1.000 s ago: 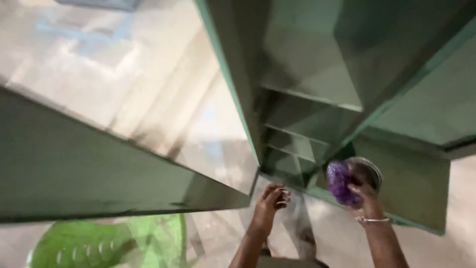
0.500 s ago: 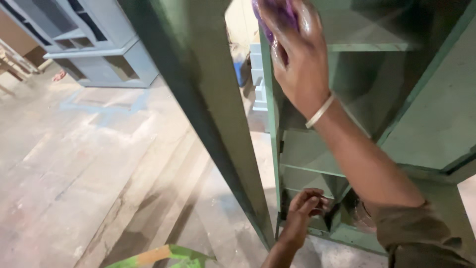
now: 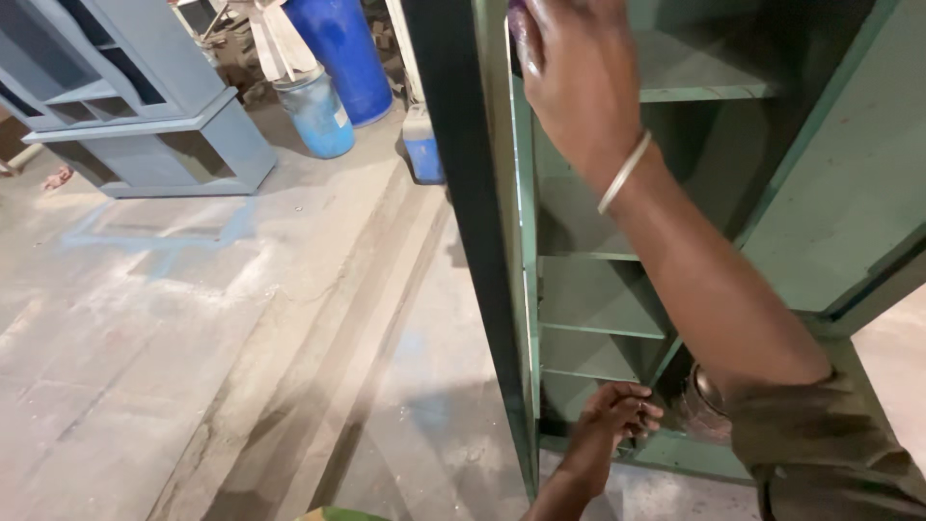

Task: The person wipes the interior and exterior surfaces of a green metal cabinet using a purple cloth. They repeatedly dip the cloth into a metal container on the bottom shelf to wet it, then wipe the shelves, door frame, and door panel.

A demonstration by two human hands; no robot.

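My right hand (image 3: pixel 579 82) is raised to the upper part of a green metal cabinet (image 3: pixel 598 299), pressing against its front upright near a high shelf. A bit of purple cloth (image 3: pixel 515 6) shows under its fingers at the frame's top edge. A thin bangle (image 3: pixel 622 174) circles that wrist. Low down, my left hand (image 3: pixel 617 415) has its fingers curled at the cabinet's bottom compartment; what they grip is hidden. A round metal bowl (image 3: pixel 702 391) sits just right of that hand, partly hidden by my right arm.
The cabinet's green door (image 3: pixel 839 193) stands open to the right, its dark side panel (image 3: pixel 463 241) to the left. On the dusty concrete floor stand a grey-blue cabinet (image 3: pixel 145 116), a blue barrel (image 3: pixel 338 53), a light-blue bucket (image 3: pixel 313 111) and a blue can (image 3: pixel 422 145).
My right hand with the purple cloth rose from beside the bowl to the upper shelf area. The view swung from the floor up to the cabinet front. My left hand stayed low.
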